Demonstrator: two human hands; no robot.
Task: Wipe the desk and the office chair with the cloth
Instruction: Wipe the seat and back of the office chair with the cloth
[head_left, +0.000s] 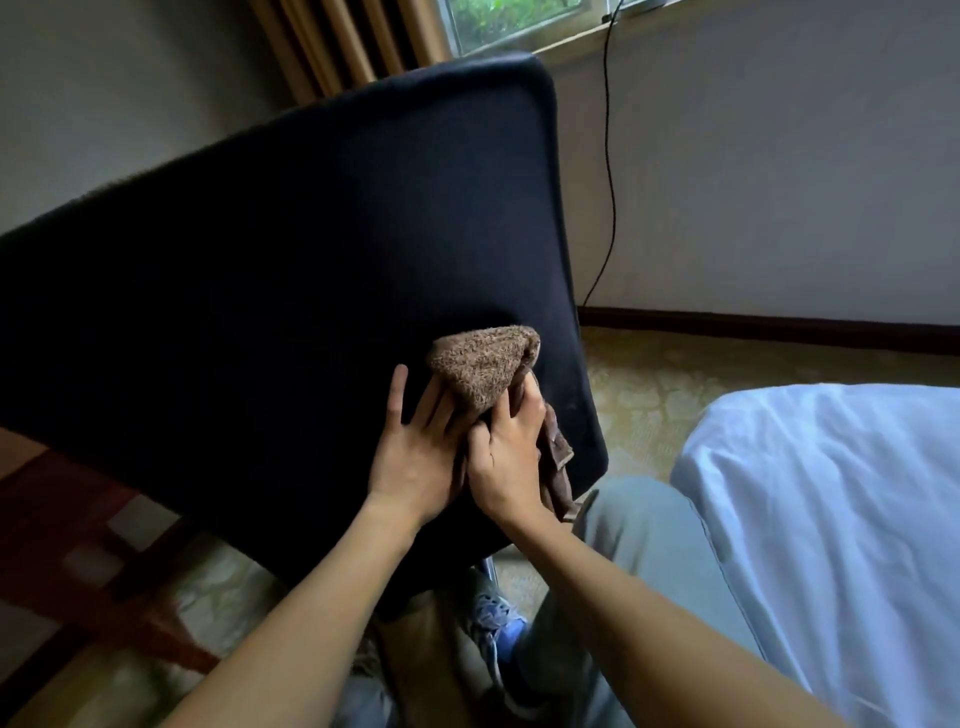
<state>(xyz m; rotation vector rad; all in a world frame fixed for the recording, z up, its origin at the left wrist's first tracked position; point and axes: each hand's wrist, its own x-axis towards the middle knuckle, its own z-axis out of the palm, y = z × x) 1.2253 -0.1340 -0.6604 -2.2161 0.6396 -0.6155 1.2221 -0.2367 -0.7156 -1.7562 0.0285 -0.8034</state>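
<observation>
While seemingly partway through the chair step, with cloth (483, 366) bunched on the dark office chair (260, 249) near its right edge, right hand (506, 452) grip curled round it, left hand (415, 457) spread flat alongside, probably sweep leftward next, pressing evenly.

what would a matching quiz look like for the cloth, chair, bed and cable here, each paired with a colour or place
Things:
1. cloth
2. chair
3. bed
4. cable

Descriptions:
a. white, at the right
b. brown, gripped by the right hand
c. thin, hanging down the wall
d. dark, under the flat left hand

Pairs: 1-b, 2-d, 3-a, 4-c
</observation>
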